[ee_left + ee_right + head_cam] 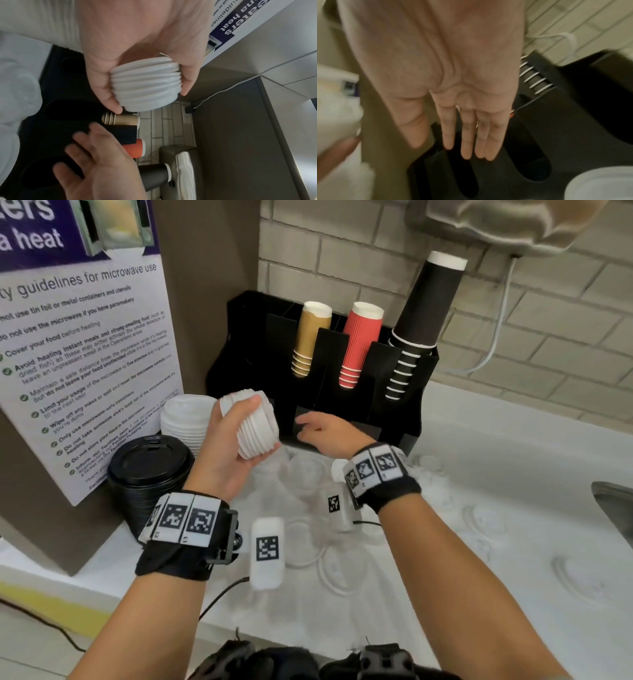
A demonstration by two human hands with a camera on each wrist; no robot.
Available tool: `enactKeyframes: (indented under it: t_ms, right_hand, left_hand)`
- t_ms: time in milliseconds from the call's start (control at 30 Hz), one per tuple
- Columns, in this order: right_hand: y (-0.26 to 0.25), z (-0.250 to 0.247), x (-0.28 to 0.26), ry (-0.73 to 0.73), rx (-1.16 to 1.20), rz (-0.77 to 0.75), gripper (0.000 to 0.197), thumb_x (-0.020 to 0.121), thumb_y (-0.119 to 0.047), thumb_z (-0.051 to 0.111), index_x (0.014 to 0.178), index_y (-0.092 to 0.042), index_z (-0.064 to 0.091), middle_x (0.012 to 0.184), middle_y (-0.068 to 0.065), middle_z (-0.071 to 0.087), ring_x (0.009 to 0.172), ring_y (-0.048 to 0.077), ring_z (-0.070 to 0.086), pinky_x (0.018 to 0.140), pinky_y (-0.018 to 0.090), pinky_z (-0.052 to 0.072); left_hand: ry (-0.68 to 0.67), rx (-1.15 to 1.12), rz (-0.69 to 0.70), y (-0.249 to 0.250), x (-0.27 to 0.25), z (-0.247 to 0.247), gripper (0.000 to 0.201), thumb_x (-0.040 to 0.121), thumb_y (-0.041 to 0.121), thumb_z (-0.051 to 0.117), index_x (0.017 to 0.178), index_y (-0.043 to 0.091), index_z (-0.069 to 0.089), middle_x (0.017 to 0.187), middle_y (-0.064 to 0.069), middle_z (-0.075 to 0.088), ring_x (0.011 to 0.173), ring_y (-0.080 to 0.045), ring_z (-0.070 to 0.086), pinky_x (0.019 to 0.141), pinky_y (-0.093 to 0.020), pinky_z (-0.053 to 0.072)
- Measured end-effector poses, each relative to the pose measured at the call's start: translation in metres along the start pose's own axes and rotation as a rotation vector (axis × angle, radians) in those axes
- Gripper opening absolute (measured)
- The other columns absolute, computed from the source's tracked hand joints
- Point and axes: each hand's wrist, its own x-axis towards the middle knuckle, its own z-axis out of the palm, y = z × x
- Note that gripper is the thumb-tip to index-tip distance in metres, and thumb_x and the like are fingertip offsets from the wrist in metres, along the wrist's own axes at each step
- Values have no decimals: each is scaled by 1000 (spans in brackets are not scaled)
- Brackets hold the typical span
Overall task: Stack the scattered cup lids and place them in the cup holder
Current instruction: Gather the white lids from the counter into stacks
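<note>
My left hand (236,440) grips a stack of white cup lids (255,422), tilted on its side above the counter, just left of the black cup holder (394,412). In the left wrist view the stack of lids (145,83) sits between thumb and fingers. My right hand (318,429) is flat with straight fingers and holds nothing, reaching over the holder's low front slots; the right wrist view shows its fingers (471,135) above the dark slots (530,169). Several clear lids (305,470) lie scattered on the white counter.
A stack of white lids (186,419) and a stack of black lids (150,474) stand at the left by a microwave notice board (78,337). Tan (310,337), red (359,344) and black cups (421,320) fill the holder's rear slots. A sink edge (613,508) is at right.
</note>
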Motion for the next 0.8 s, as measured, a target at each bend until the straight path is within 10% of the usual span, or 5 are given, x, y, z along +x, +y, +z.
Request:
enactKeyframes:
  t_ms: [200, 533, 800]
  right_hand:
    - [-17, 51, 49, -249, -547, -32, 63, 82, -39, 70, 139, -23, 45, 128, 8, 49, 110, 26, 54, 87, 33, 48]
    - [-12, 65, 61, -211, -613, -9, 72, 81, -40, 70, 140, -17, 35, 128, 13, 48, 118, 34, 49, 94, 43, 47]
    - [-9, 1, 4, -22, 253, 13, 50, 85, -38, 61, 131, -43, 43, 112, 9, 59, 103, 24, 60, 93, 40, 52]
  left_hand:
    - [2, -39, -5, 5, -5, -1, 59, 71, 32, 71, 124, 19, 50, 109, -3, 61, 97, -19, 63, 60, -32, 57]
    - [0, -19, 13, 8, -7, -8, 69, 68, 33, 68, 132, 16, 49, 115, -6, 61, 96, -19, 67, 65, -34, 59]
    - [-37, 20, 4, 4, -2, -7, 52, 73, 34, 72, 121, 23, 52, 106, 3, 64, 95, -12, 65, 73, -35, 58]
